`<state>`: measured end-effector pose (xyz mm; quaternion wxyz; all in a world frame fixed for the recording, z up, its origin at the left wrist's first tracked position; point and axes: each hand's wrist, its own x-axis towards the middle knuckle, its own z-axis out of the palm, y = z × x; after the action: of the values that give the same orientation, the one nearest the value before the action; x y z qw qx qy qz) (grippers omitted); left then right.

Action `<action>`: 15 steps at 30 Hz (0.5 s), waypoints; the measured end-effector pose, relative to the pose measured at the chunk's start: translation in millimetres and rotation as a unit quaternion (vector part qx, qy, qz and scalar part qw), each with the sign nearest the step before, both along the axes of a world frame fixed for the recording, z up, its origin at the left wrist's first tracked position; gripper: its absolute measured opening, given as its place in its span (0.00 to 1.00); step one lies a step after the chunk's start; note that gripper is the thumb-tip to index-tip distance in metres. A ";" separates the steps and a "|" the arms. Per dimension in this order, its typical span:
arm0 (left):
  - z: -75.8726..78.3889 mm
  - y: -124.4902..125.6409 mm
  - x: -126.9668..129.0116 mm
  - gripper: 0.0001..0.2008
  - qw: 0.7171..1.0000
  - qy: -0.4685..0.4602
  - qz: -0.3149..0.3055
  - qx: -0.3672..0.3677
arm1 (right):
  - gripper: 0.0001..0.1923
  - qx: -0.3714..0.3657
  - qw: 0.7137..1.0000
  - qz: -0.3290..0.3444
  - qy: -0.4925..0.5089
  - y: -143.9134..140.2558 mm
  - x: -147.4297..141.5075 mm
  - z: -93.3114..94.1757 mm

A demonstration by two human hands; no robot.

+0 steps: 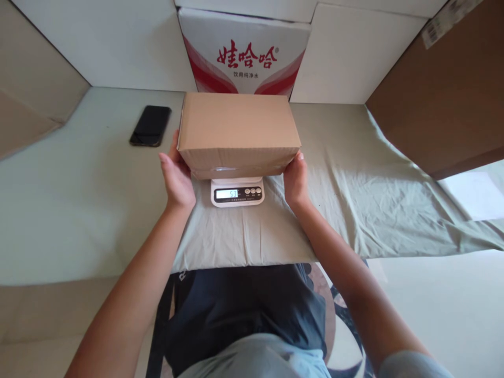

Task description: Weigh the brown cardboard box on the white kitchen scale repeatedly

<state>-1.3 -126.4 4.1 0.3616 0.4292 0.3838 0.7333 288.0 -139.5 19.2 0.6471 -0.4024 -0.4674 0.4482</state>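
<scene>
A closed brown cardboard box [238,123] is over a small white digital kitchen scale [237,193], covering most of its platform. The scale's lit display appears to read 53, with several round buttons beside it. My left hand [178,181] grips the box at its near left corner, thumb up and its other fingers partly hidden by the side. At the near right corner, my right hand [295,178] holds the box, fingers mostly out of sight beneath and behind it. Whether the box rests fully on the scale, I cannot tell.
A black smartphone [150,125] lies on the pale green cloth [98,210] left of the box. Behind stands a white carton [246,52] with red lettering. A large brown carton [441,94] and a white paper sheet [474,195] are on the right.
</scene>
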 end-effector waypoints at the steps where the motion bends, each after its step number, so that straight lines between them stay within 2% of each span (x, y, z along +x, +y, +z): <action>1: -0.1 -0.4 -0.4 0.73 1.000 -0.001 0.002 -0.001 | 0.48 0.003 1.000 0.002 -0.002 0.4 0.2 -0.2; 9: -4.1 -0.6 -2.5 0.72 1.000 0.013 0.000 0.010 | 0.49 0.016 1.000 0.008 -0.023 1.2 -0.5 0.9; 15: -1.4 0.4 0.9 0.71 0.999 0.018 0.003 0.028 | 0.49 0.015 0.999 0.014 -0.031 -0.1 -1.1 2.5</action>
<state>-0.3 -126.0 2.8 0.3403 0.4507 0.3710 0.7372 286.9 -139.6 21.7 0.6322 -0.3996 -0.4992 0.4376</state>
